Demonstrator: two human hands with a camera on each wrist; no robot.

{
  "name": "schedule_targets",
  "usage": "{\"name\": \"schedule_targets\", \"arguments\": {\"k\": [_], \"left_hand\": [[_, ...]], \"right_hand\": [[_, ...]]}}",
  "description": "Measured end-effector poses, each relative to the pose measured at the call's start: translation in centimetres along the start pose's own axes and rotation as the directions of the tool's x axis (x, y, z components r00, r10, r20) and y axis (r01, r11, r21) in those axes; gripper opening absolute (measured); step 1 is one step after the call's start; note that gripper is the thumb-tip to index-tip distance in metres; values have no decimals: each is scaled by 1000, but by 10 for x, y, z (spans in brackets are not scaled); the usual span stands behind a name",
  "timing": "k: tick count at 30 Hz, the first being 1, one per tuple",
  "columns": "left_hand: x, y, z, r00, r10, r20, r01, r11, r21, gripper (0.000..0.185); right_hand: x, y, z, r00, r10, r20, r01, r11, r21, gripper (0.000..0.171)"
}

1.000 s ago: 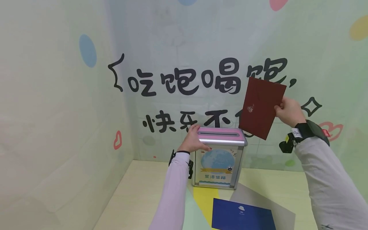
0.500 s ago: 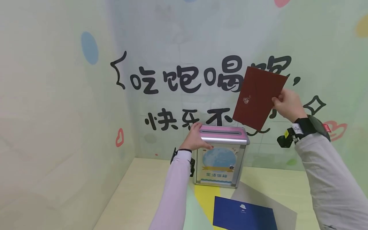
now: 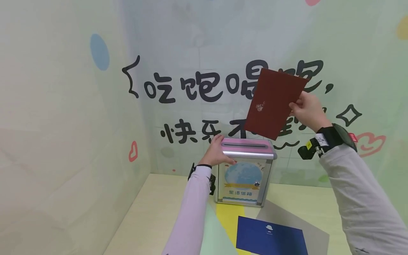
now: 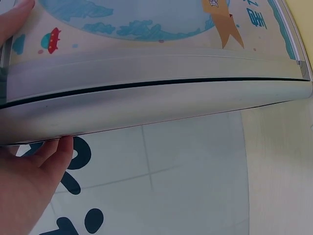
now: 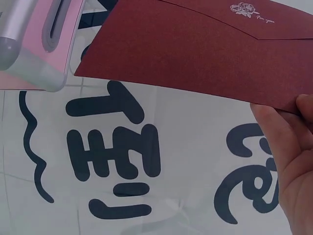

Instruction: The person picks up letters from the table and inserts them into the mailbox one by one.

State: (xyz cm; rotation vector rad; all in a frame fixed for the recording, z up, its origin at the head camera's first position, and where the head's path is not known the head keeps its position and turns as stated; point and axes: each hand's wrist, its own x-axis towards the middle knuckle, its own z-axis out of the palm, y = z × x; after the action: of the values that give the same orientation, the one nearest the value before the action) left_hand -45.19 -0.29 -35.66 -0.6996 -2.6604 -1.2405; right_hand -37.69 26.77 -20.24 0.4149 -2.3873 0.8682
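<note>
The right hand [image 3: 307, 111] pinches the dark red envelope [image 3: 274, 102] at its right edge, thumb on the near face and fingers behind; the grip is clamped on that edge only, and the rest of the envelope extends left and downward from it, tilted. The envelope is held in the air above and slightly right of the letter box [image 3: 243, 173], its lowest corner just above the right end of the pink lid [image 3: 247, 146] and apart from it. In the right wrist view the envelope's flap bears a small rose print, and the slot [image 5: 56, 22] in the lid shows at the upper left. The left hand [image 3: 216, 152] rests on the left end of the lid, fingers curled over its top and thumb along the near edge, gripping the box. The box stands on the counter [image 3: 153, 212] against the far wall. A dark blue envelope [image 3: 271, 241] lies flat on the counter, near of the box.
</note>
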Motion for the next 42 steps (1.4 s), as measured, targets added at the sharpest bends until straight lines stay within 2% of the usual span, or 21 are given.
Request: {"name": "schedule_targets", "arguments": {"k": [15, 28, 36, 42], "left_hand": [[-1, 2, -1, 1000, -5, 2, 5, 1000, 24, 113], [0, 0, 0, 1000, -5, -1, 5, 1000, 0, 113], [0, 0, 0, 1000, 6, -10, -6, 1000, 6, 113], [0, 0, 0, 1000, -2, -3, 2, 1000, 11, 113]], "right_hand": [[3, -15, 14, 999, -16, 42, 17, 1000, -24, 24], [5, -13, 24, 998, 13, 65, -14, 1000, 9, 26], [5, -10, 28, 996, -41, 81, 38, 999, 30, 21], [6, -11, 31, 994, -28, 108, 25, 999, 36, 21]]}}
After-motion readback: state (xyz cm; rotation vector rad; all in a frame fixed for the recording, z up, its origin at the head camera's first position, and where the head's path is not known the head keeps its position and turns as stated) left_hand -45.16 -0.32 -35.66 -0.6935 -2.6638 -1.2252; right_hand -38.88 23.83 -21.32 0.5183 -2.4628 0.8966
